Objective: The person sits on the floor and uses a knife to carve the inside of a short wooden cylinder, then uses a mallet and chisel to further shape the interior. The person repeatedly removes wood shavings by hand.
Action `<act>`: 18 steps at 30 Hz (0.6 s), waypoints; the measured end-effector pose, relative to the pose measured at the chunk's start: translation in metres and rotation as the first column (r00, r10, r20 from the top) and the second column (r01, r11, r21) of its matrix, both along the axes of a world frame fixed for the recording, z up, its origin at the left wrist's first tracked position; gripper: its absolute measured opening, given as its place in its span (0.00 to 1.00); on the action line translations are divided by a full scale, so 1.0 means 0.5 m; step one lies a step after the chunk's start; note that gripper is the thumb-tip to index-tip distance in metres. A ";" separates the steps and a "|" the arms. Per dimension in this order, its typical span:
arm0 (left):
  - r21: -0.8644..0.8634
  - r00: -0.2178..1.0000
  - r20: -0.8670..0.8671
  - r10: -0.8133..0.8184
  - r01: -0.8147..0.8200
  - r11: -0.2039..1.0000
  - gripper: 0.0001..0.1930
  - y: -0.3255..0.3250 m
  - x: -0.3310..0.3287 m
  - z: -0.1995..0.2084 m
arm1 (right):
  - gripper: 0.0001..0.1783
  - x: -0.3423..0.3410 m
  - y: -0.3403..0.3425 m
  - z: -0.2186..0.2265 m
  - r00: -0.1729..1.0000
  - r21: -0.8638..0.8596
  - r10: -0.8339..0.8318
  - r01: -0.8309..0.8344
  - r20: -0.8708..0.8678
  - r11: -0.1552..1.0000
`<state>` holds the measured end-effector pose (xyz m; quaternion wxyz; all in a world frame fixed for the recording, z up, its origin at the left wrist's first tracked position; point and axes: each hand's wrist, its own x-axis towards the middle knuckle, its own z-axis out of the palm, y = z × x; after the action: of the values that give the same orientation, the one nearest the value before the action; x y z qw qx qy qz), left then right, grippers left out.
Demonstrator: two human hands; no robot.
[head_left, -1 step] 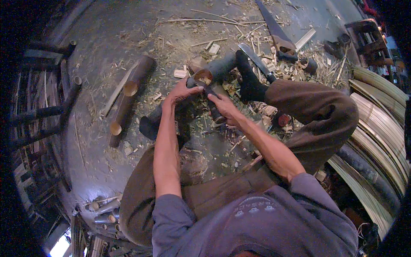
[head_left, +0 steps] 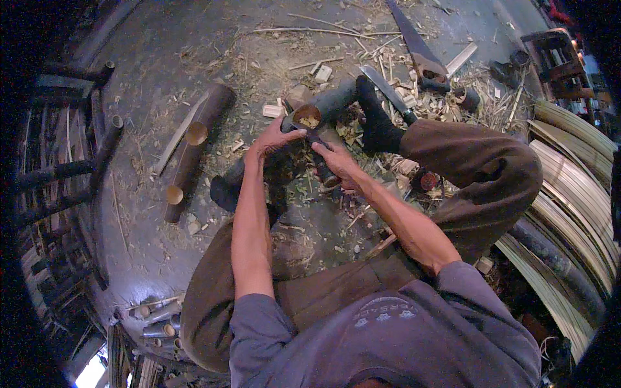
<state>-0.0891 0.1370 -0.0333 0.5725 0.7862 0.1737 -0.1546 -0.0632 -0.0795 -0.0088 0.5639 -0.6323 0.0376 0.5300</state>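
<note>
A dark bamboo tube (head_left: 333, 102) lies slanting between my two feet, with an opening cut in its side. Pale chips (head_left: 310, 121) sit inside that opening. My left hand (head_left: 275, 137) grips the tube just left of the cut, its thumb stretched toward the opening. In my right hand (head_left: 337, 163) is a dark-handled tool (head_left: 328, 177), its upper end reaching the near edge of the opening. Its blade is too small and dark to make out. My right foot (head_left: 378, 126), in dark footwear, is beside the tube's far end; my left foot (head_left: 224, 194) is by the near end.
A knife (head_left: 388, 92) and a handsaw (head_left: 420, 55) lie beyond my right foot among shavings. To the left rests another bamboo tube (head_left: 210, 113) with two cut openings. Bundled split strips (head_left: 569, 174) stand at the right, and a dark pole rack (head_left: 97, 129) at the left.
My right hand and the tool have shifted very slightly left. More of the chips in the opening show. My left hand stays on the tube.
</note>
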 end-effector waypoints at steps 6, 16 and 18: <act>0.061 0.999 0.002 0.039 -0.039 0.997 0.41 -0.017 -0.008 0.038 | 0.30 -0.004 0.011 -0.025 1.000 -0.016 -0.009 0.009 -0.028 1.000; 0.228 0.996 -0.018 0.090 -0.084 0.970 0.39 0.005 -0.002 -0.046 | 0.39 -0.063 0.077 -0.088 0.928 -0.231 -0.084 0.177 0.363 0.957; 0.295 0.992 -0.008 0.129 -0.121 0.948 0.39 -0.009 0.016 -0.045 | 0.39 -0.057 0.110 -0.103 0.913 -0.178 -0.259 0.324 0.315 0.929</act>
<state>-0.0812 0.1323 -0.0560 0.4556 0.8478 0.2520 -0.1010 -0.0914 -0.0245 -0.0605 0.5607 -0.7492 0.1104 0.3348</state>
